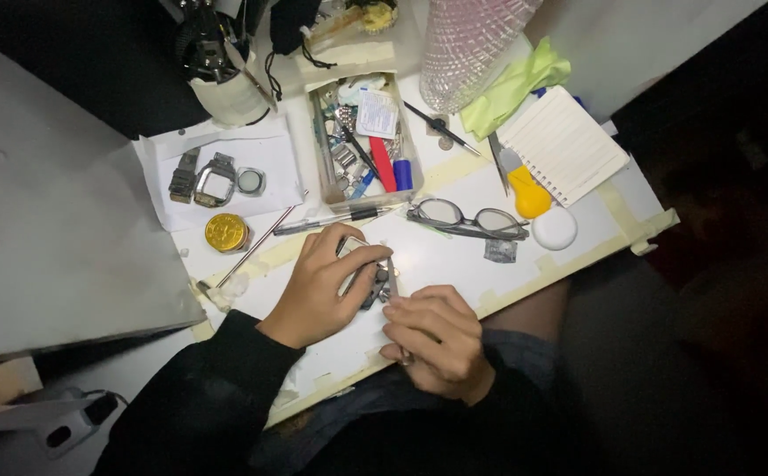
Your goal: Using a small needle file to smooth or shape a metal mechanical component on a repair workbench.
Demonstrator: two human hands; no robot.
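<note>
My left hand (324, 286) curls over a small silver watch case (354, 249) on the white table top (454, 256), fingers pressing it down from above. A dark metal part (377, 291) shows just under the fingertips. My right hand (437, 339) rests close to the right of it, fingers bent toward that part; a thin tool may be in its fingertips but it is hidden. Both sleeves are black.
A clear tray (322, 141) of small tools stands behind. Around it lie eyeglasses (467, 220), a pen (331, 222), a gold round tin (227, 233), a dismantled watch on paper (216, 181), a spiral notebook (562, 143), a yellow blower (530, 199) and a white round lid (555, 229).
</note>
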